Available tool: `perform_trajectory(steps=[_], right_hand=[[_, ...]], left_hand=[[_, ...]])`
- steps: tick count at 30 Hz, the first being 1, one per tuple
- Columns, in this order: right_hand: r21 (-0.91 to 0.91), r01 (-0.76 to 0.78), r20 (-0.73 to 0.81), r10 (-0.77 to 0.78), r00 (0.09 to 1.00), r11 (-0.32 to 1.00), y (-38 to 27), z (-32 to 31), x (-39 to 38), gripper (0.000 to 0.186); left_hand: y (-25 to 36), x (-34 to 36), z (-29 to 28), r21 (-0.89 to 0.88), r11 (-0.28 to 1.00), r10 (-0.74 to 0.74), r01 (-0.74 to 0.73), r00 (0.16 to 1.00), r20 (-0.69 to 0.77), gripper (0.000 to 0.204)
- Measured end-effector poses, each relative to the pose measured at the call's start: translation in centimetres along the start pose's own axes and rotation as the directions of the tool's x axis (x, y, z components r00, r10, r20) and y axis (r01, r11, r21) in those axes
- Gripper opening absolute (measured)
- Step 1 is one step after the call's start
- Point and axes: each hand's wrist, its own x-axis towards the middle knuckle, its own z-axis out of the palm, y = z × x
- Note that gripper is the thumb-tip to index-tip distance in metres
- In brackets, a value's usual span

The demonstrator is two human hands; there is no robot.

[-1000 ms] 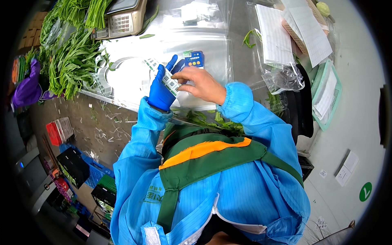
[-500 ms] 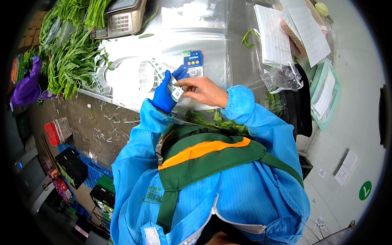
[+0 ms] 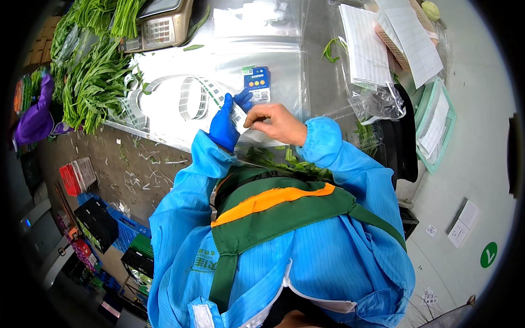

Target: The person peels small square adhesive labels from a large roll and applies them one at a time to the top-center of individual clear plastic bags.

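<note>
Blue glove on the left hand (image 3: 223, 127), thumb over the label strip (image 3: 210, 88), fingers behind: narrow grip, strip held. Bare right hand (image 3: 279, 123) has thumb and index pinched together on the strip's near end, just beside the glove. Change over the last half second: right fingertips have dropped from the strip's face to its very end, and the printed square visible there is now mostly covered. Left hand has edged slightly right, so more strip shows between glove and loop. Judgement: work has shifted from lining up the strip to handling the end label; left looks like the anchor, right does the fine work. Can't tell if a label has lifted off the backing, fingers hide it. Rest of the strip runs up-left from the glove and curls in a loop on the white surface (image 3: 164, 121). Blue card (image 3: 256, 78) lies on clear plastic bags (image 3: 287, 65) just beyond the gloved fingertips, neither hand holding it. Leafy greens (image 3: 93, 90) heaped at left, scale (image 3: 159, 34) behind them, paper sheets (image 3: 365, 49) off right. Loop is slack, so drag on the held end is probably low.
</note>
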Motion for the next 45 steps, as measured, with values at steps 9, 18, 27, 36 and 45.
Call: perform_trajectory(steps=[9, 18, 27, 36, 45], right_hand=[[-0.369, -0.194, -0.085, 0.175, 0.981, 0.909, 0.6, -9.3, 2.2, 0.014], [-0.685, -0.136, 0.039, 0.223, 0.974, 0.715, 3.1, -10.8, 5.5, 0.016], [-0.745, -0.08, 0.107, 0.238, 0.965, 0.662, 7.0, -10.6, 7.0, 0.016], [-0.831, 0.01, -0.104, -0.173, 0.979, 0.557, 6.0, -10.1, 5.1, 0.03], [-0.498, -0.131, -0.22, 0.021, 0.975, 0.857, 0.2, -9.1, 2.5, 0.025]], left_hand=[[6.9, -2.0, -2.3, 0.945, 0.293, 0.375, -0.147, 0.927, 0.028, 0.028], [1.5, 1.2, -4.7, 0.939, -0.267, 0.06, -0.217, 0.969, 0.241, 0.028], [1.0, 3.5, -8.5, 0.968, -0.059, 0.08, -0.242, 0.966, 0.247, 0.019], [0.8, 3.7, -8.3, 0.97, 0.023, 0.092, -0.243, 0.966, 0.24, 0.022], [0.7, 4.2, -9.9, 0.933, 0.216, 0.13, -0.287, 0.956, 0.263, 0.022]])
